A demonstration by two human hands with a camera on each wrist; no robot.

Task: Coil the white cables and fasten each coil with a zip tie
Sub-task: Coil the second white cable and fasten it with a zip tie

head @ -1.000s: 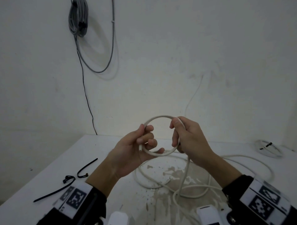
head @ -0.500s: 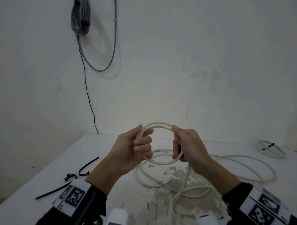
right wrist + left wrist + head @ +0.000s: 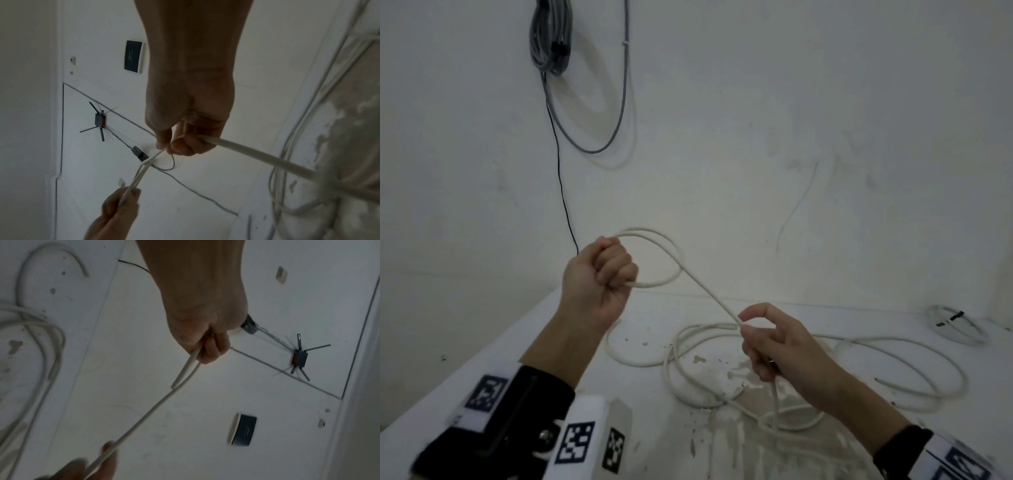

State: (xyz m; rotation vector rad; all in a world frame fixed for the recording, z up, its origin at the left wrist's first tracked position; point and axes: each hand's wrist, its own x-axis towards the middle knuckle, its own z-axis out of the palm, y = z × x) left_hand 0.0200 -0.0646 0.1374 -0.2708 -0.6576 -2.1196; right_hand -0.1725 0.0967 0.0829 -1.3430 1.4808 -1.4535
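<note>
Head view shows the left hand (image 3: 599, 277) fisted round a small loop of the white cable (image 3: 709, 294), anchoring it, while the right hand (image 3: 780, 346) pinches the taut run (slack still sprawls across the counter (image 3: 482, 346)) for another turn.

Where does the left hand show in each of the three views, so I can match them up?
Head: left hand left of centre, raised, gripping a loop of the white cable.
Left wrist: top centre, gripping two strands.
Right wrist: bottom, left of centre, holding the loop.
Shared landmark: the taut cable running between both hands.
</note>
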